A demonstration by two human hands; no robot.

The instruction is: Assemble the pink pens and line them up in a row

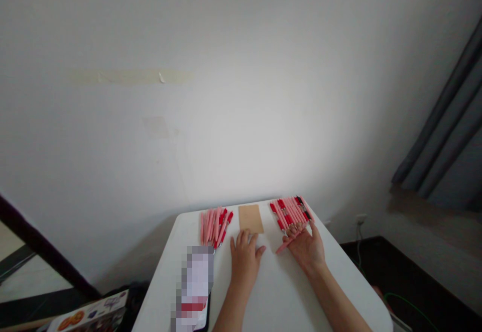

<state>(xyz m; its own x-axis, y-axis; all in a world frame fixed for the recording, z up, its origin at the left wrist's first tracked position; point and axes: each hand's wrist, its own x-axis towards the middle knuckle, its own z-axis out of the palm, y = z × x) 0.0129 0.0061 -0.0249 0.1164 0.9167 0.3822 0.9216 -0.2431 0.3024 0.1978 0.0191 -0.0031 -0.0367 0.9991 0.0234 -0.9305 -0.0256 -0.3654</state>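
Note:
My left hand (244,257) lies flat on the white table (274,292), fingers spread, just below a small brown card (251,218). My right hand (306,245) lies palm up, fingers stretched out under the near end of a row of pink and red pens (290,210). One pink pen (283,245) rests across its fingers and sticks out to the left. A second bunch of pink and red pens (215,225) lies on the table to the left of the card.
A blurred-out flat object (194,287) lies at the table's left front. A printed box (90,314) sits low at the left beside a dark rail. White wall behind; grey curtain (448,126) and a wall socket (360,218) at the right.

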